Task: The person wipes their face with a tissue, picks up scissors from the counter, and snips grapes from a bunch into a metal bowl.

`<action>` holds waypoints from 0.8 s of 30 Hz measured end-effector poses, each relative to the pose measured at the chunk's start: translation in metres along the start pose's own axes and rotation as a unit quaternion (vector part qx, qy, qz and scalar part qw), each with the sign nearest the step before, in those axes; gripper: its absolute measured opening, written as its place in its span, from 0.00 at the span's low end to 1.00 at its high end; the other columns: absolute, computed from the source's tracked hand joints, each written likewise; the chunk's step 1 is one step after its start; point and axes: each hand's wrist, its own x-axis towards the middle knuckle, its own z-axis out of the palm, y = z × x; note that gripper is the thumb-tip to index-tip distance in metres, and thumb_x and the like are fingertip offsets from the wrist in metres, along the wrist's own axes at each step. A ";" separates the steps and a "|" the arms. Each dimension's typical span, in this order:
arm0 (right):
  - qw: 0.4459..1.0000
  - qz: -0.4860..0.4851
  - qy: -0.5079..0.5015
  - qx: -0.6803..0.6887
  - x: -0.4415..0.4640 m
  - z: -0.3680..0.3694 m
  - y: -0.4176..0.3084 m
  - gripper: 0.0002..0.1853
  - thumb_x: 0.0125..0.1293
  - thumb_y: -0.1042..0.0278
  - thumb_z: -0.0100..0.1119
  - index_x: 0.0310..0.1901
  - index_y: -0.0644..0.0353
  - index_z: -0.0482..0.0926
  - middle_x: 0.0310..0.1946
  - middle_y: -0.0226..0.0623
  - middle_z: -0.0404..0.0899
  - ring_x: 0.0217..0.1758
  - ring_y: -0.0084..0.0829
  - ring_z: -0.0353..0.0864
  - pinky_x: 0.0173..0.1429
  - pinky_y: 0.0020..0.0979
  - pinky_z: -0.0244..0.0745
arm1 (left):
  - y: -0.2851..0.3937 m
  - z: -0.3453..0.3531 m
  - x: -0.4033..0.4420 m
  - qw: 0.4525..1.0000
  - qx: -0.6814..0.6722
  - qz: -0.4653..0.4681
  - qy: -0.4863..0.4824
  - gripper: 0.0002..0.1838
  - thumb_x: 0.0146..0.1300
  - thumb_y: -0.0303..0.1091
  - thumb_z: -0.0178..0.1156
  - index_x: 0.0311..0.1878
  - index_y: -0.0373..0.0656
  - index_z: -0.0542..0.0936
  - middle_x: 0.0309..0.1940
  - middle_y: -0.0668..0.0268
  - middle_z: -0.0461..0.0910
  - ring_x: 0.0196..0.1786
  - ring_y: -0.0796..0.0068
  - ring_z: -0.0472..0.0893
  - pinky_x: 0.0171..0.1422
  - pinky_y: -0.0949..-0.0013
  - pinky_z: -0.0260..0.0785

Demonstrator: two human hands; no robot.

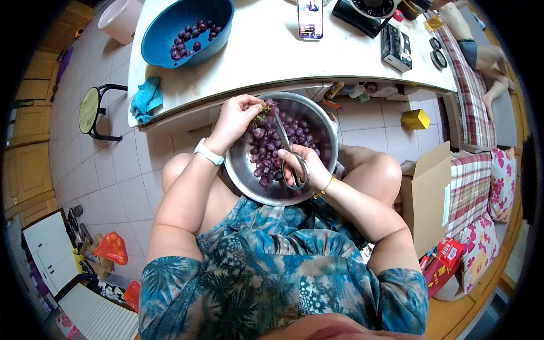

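A steel bowl (241, 177) rests on my lap, with many loose purple grapes (271, 152) inside. My left hand (241, 113) is closed on the green stem of a grape bunch (262, 120) over the bowl's far left side. My right hand (303, 164) has its fingers through the handles of a pair of scissors (283, 133). Their blades point up and away, reaching the bunch close to my left fingers. Whether the blades touch a stem I cannot tell.
On the white table (255, 56) ahead stand a blue basin (156, 42) with some grapes, a phone (310, 20) and a black box (396, 48). A teal cloth (147, 99) hangs at its left corner. An open cardboard box (428, 198) is at my right; another person's leg (496, 85) shows beyond.
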 end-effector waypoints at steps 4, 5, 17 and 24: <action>0.998 0.020 0.028 0.061 0.005 -0.003 0.001 0.17 0.76 0.52 0.57 0.49 0.61 0.74 0.26 0.36 0.81 0.24 0.27 0.83 0.25 0.27 0.77 | -0.007 0.000 0.003 1.000 -0.009 0.003 0.004 0.12 0.68 0.28 0.61 0.51 0.32 0.83 0.42 0.64 0.87 0.43 0.82 0.82 0.51 0.77 0.73; 0.998 0.019 0.028 0.060 0.008 -0.003 0.004 0.17 0.76 0.52 0.57 0.49 0.61 0.74 0.26 0.36 0.81 0.24 0.27 0.83 0.25 0.27 0.77 | -0.009 0.001 0.004 1.000 -0.010 0.004 0.004 0.12 0.68 0.28 0.61 0.51 0.32 0.83 0.42 0.64 0.87 0.43 0.82 0.82 0.51 0.77 0.73; 0.979 -0.116 0.110 0.125 0.056 -0.015 0.001 0.15 0.76 0.55 0.58 0.48 0.59 0.73 0.26 0.35 0.81 0.24 0.27 0.83 0.28 0.26 0.78 | -0.032 0.010 0.011 0.997 0.049 0.047 -0.022 0.15 0.67 0.36 0.64 0.46 0.31 0.85 0.33 0.59 0.87 0.35 0.78 0.83 0.43 0.71 0.75; 0.982 -0.110 0.126 0.088 0.065 -0.015 0.004 0.14 0.75 0.54 0.58 0.45 0.58 0.73 0.24 0.34 0.79 0.22 0.26 0.81 0.26 0.25 0.77 | -0.022 0.008 0.008 0.996 0.081 0.043 -0.021 0.15 0.66 0.37 0.64 0.45 0.31 0.86 0.29 0.60 0.86 0.31 0.78 0.81 0.40 0.71 0.74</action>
